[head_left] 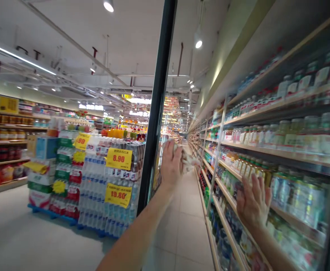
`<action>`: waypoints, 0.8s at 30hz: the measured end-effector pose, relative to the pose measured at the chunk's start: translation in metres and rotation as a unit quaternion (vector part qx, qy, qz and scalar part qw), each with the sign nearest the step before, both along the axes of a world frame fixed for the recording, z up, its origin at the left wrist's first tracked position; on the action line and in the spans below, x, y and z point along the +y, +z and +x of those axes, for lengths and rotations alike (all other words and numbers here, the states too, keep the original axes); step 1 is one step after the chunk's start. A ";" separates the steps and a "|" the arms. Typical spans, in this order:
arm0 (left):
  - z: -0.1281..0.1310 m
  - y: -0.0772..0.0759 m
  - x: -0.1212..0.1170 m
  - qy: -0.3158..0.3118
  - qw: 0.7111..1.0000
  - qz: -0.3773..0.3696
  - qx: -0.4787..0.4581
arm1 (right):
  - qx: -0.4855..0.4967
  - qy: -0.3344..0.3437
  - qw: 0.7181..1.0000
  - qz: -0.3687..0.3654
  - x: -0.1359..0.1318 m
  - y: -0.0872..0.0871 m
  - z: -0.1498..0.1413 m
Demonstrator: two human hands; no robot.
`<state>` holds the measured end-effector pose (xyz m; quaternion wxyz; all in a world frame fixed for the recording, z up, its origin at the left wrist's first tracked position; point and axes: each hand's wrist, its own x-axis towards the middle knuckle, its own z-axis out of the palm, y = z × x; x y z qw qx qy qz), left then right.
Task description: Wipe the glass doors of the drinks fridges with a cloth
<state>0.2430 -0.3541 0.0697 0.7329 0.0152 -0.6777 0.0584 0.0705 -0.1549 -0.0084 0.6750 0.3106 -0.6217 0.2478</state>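
My left hand (170, 162) is raised beside a dark door frame (157, 101), fingers bent around a pale, crumpled cloth (188, 161). The cloth is blurred and appears pressed against a glass pane whose surface shows only faintly. Lower and to the right, my right hand (253, 201) has its fingers spread and holds nothing visible. It overlaps the view of shelves with bottled drinks (291, 135); whether it touches the glass I cannot tell. Whether those shelves are seen through the pane or mirrored in it is unclear.
At left, stacked packs of bottled water (93, 184) stand on a blue pallet (52, 213), with yellow price signs (119, 158) on them. Shelves of jars (5, 135) line the far left. A pale tiled floor (9, 229) runs between. Ceiling lights (108, 5) hang above.
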 end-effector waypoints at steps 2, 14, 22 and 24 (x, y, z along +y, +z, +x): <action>-0.014 -0.011 0.025 -0.020 0.999 -0.016 -0.031 | 0.001 -0.003 1.000 -0.003 -0.001 -0.004 0.001; -0.027 0.057 -0.011 0.070 0.995 -0.057 0.051 | -0.019 -0.010 1.000 0.009 0.000 0.039 0.001; -0.041 0.103 0.010 0.049 0.976 -0.187 -0.098 | -0.024 -0.028 0.999 -0.008 -0.005 0.090 0.002; -0.037 0.129 0.001 0.042 0.998 -0.038 0.013 | -0.021 -0.030 0.999 -0.008 -0.002 0.085 0.002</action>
